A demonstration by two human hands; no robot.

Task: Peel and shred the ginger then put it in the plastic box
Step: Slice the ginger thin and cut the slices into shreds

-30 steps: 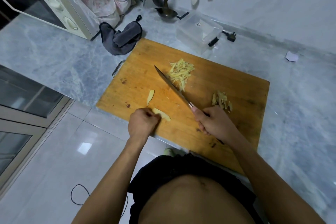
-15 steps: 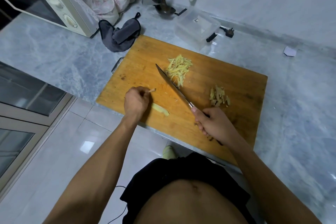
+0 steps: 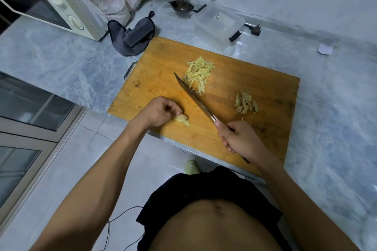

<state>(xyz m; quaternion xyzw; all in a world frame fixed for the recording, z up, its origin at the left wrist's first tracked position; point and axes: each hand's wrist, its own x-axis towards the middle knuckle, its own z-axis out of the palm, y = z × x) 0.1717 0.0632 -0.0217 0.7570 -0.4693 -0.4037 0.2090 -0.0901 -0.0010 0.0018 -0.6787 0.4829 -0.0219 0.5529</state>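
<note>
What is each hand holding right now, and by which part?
Right hand grips the knife by its handle. Left hand pinches the ginger slices at one end.

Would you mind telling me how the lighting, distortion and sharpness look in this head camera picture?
Head view: dim, bluish, even light, with soft faint shadows on the cutting board; wide-angle lens bows the counter and wall edges; the shredded ginger and knife read fairly sharp; the clear plastic box is low in contrast.

One wooden cutting board (image 3: 234, 79), one knife (image 3: 195, 100), two heaps of cut ginger, one clear plastic box (image 3: 218, 24), one grey cloth (image 3: 132, 36), two hanging spoons.
</note>
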